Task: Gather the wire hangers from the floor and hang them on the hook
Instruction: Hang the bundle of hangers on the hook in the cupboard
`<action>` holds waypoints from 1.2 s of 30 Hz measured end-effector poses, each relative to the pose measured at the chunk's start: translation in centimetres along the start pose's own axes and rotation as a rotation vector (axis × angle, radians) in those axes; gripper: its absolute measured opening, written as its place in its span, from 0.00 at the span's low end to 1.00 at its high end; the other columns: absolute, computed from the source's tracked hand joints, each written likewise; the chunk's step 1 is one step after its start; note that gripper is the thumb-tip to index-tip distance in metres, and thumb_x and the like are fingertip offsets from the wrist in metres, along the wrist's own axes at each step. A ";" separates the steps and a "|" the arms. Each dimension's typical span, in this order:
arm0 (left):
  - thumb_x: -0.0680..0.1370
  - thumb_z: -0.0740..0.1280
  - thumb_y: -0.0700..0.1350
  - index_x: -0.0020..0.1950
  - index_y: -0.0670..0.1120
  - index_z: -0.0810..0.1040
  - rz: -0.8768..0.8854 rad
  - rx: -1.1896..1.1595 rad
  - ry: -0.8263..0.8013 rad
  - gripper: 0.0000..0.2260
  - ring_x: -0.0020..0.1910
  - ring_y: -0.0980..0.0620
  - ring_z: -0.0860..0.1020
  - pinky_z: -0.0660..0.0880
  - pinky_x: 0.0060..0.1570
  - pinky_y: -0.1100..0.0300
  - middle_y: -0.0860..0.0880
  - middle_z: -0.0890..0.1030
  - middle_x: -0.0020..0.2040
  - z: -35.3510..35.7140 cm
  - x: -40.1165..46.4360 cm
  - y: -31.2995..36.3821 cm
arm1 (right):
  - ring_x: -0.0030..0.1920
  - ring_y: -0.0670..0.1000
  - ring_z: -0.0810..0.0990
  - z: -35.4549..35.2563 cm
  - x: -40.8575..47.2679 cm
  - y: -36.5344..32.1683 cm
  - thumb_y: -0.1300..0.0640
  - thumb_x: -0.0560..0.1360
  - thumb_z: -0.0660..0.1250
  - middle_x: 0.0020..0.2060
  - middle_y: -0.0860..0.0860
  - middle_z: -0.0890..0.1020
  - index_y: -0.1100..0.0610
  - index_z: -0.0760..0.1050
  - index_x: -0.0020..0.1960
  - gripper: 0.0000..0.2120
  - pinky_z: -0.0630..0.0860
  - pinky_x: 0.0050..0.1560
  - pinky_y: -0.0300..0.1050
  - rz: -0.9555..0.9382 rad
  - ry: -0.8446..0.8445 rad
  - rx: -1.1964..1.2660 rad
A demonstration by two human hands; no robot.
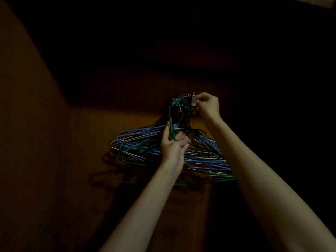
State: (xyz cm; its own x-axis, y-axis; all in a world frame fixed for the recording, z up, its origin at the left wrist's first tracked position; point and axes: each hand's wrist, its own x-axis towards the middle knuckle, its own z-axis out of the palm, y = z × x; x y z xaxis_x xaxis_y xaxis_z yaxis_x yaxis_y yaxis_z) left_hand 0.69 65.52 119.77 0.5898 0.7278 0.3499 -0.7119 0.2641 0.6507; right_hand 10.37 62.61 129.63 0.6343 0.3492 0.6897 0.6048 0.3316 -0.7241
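The left hand (172, 142) grips the necks of the hangers (145, 148), taking the weight of the bunch so their tops bunch together. The right hand (207, 106) pinches at the hook (193, 100), seemingly guiding those tops onto it. The bundle fans out below against a dim wooden door (91, 124); whether every hanger is seated, I cannot tell.

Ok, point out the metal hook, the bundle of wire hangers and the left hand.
metal hook (193, 101), head view, its pale plate.
bundle of wire hangers (138, 142), head view, left shoulder wires.
left hand (172, 145), head view, its back.
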 end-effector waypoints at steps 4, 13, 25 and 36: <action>0.75 0.56 0.22 0.75 0.51 0.59 0.004 -0.014 0.004 0.35 0.68 0.43 0.70 0.71 0.60 0.52 0.35 0.69 0.68 -0.3 -0.4 -0.1 | 0.27 0.46 0.72 0.3 -0.3 0.5 0.66 0.76 0.63 0.30 0.51 0.75 0.57 0.73 0.37 0.11 0.69 0.24 0.34 -0.023 0.028 -0.040; 0.75 0.55 0.21 0.76 0.49 0.57 -0.004 -0.029 0.015 0.35 0.68 0.41 0.69 0.71 0.62 0.50 0.33 0.68 0.69 -0.9 -1.2 0.3 | 0.37 0.44 0.79 0.0 -1.4 1.8 0.60 0.76 0.66 0.40 0.47 0.78 0.57 0.74 0.48 0.02 0.76 0.35 0.38 -0.129 0.003 -0.132; 0.75 0.54 0.22 0.77 0.48 0.54 -0.006 -0.004 0.018 0.35 0.65 0.41 0.73 0.73 0.59 0.52 0.33 0.73 0.65 -1.5 -3.0 1.5 | 0.43 0.46 0.79 -1.4 -3.6 1.7 0.63 0.77 0.64 0.46 0.46 0.79 0.55 0.67 0.70 0.22 0.77 0.37 0.37 -0.062 -0.128 -0.111; 0.75 0.54 0.21 0.77 0.48 0.53 -0.022 -0.019 0.049 0.36 0.65 0.40 0.73 0.72 0.60 0.50 0.32 0.73 0.64 -2.2 -5.1 2.7 | 0.58 0.55 0.78 -1.3 -3.9 0.4 0.65 0.79 0.59 0.63 0.57 0.76 0.53 0.65 0.71 0.22 0.77 0.43 0.41 0.060 -0.170 -0.016</action>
State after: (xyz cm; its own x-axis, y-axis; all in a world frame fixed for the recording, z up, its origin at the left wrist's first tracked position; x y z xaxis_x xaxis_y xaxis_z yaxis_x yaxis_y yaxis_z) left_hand -5.04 63.91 118.29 0.5868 0.7514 0.3018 -0.7061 0.2924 0.6449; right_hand 8.76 60.26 126.63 0.5796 0.5119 0.6340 0.5768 0.2919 -0.7630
